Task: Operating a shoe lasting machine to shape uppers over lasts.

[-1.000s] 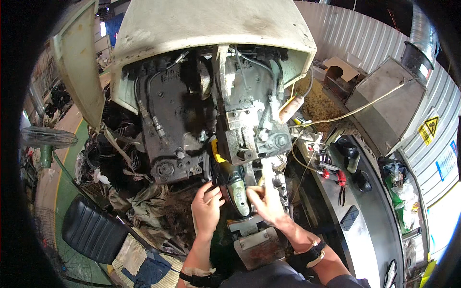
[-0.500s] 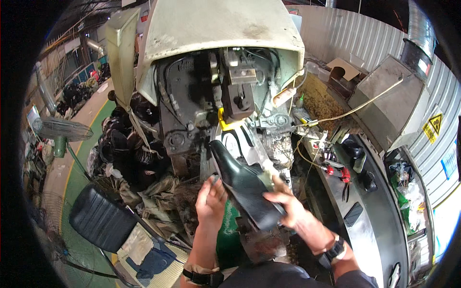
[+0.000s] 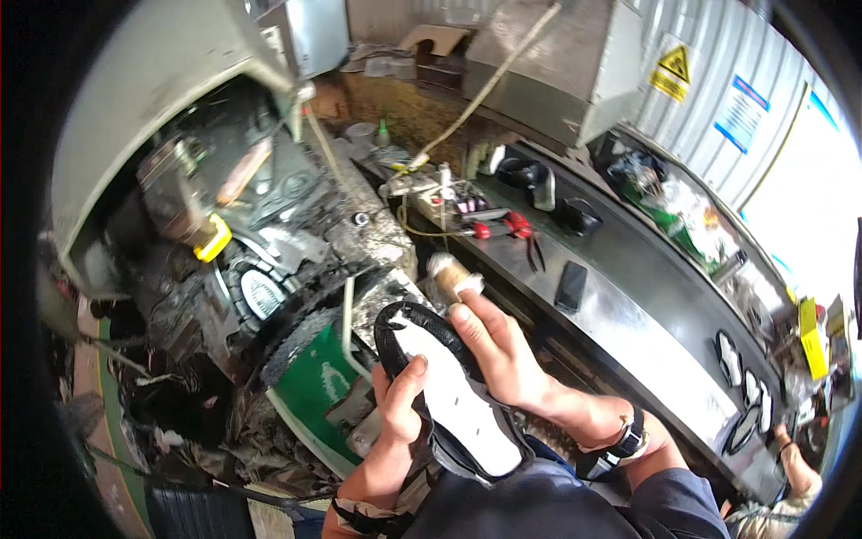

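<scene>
A black shoe upper (image 3: pixel 453 388) is tilted in front of my body, its white sole side turned up toward me. My left hand (image 3: pixel 398 409) grips its left edge, thumb lying over the white underside. By the right edge is my right hand (image 3: pixel 510 364), closed, thumb close to the black rim. Past its fingertips a blurred tan and white piece (image 3: pixel 455 277) shows; I cannot make out whether it is a held object or a finger covering. To the left is a large machine with a pale hood (image 3: pixel 157 99) and a yellow part (image 3: pixel 213 238).
A metal bench (image 3: pixel 620 346) runs along the right, with a phone (image 3: pixel 571 286), red-handled pliers (image 3: pixel 521 229) and black shoes (image 3: pixel 575 216). More shoe pieces (image 3: pixel 745 418) lie farther down. Another person's hand (image 3: pixel 797 463) shows at the right rim. A green panel (image 3: pixel 314 386) stands beside me.
My view has swung right, away from the machine. The shoe upper has turned from its black side to its white underside and come nearer my body, both hands moving with it.
</scene>
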Motion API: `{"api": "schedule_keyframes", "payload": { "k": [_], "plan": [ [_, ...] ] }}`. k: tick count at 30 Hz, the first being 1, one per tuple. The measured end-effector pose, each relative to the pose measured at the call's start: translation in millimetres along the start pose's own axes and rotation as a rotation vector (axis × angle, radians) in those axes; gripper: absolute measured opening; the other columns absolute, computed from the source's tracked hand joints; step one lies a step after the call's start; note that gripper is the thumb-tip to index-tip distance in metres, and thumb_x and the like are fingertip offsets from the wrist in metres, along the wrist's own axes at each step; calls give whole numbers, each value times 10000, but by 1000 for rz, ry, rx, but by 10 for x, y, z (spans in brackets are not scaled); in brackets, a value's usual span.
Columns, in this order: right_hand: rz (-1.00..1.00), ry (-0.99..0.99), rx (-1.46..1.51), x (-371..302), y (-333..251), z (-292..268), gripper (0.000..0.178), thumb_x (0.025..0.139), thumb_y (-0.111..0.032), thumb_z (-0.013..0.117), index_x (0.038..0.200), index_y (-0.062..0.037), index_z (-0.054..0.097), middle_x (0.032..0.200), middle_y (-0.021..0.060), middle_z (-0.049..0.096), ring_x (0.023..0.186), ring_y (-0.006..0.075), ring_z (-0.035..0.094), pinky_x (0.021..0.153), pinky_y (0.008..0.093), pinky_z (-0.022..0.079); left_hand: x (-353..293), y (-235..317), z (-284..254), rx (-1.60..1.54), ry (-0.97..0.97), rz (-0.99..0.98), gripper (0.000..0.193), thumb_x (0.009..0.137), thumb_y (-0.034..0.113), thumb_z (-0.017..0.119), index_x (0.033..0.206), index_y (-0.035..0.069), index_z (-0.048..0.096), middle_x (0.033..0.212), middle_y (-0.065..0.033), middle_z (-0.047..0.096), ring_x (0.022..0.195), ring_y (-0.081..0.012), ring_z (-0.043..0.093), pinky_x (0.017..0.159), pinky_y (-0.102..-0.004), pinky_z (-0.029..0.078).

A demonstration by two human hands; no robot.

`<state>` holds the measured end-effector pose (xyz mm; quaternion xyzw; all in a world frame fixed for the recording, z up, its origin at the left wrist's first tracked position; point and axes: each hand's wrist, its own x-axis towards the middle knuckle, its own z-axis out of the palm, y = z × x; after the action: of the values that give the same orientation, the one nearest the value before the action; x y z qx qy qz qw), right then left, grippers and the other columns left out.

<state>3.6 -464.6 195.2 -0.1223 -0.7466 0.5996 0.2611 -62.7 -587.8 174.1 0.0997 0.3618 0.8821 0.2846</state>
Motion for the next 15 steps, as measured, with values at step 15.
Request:
{"api": "schedule_keyframes", "payload": {
  "k": [15],
  "plan": [
    [-341,354,-821,-775,647,-1985,436,985,22,527,1399,74,399,1097,310,632,817,412,697,803,434,557,47,-1620,1261,360,-184,-150,203,895,176,680,992,2,639,870,4,647,764,-77,595,671,-225,470]
  ]
}}
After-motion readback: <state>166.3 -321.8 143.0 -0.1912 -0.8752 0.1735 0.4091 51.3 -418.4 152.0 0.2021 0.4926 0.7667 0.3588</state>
